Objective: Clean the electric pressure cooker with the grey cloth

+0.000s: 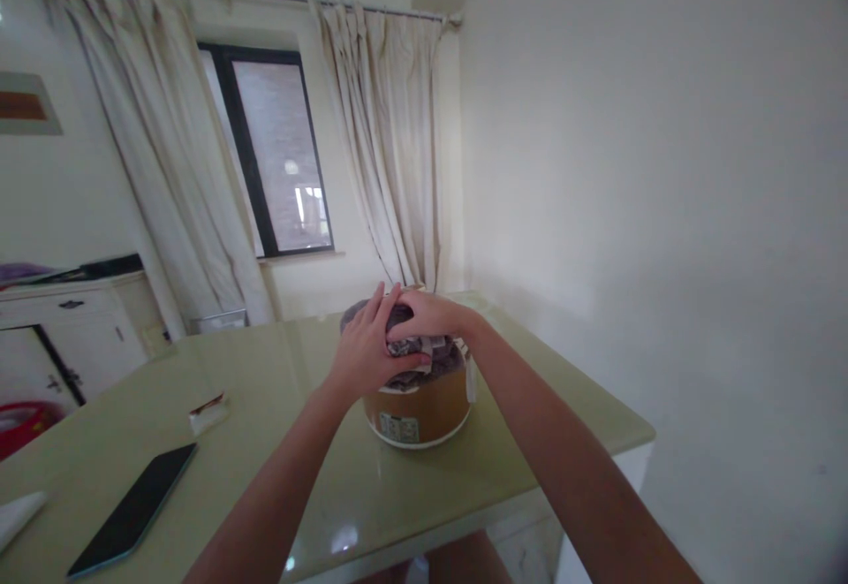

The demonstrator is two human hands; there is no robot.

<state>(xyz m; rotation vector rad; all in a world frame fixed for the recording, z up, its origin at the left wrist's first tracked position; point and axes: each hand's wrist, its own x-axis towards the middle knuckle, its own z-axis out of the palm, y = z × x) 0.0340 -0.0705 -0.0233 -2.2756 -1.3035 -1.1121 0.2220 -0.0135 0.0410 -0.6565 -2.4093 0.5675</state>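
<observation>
A round tan container [424, 416] with a white bottom rim and a printed label stands on the table. Dark grey, patterned, crumpled packets or cloth [447, 361] fill it above its rim; I cannot tell which material they are. My left hand [367, 350] curves around the left side of this bundle, its thumb lying across the front. From the right, my right hand [430, 312] grips the top, with its fingertips close to the left hand's fingers. Part of the bundle is hidden under both hands. A pale strip [471, 379] hangs over the container's right side.
On the pale green table [265, 372], a dark tablet or phone [132, 509] lies at the left. Behind it is a small clear packet [208, 413]; a white object [19, 513] is at the left edge. A wall [629, 213] rises along the right.
</observation>
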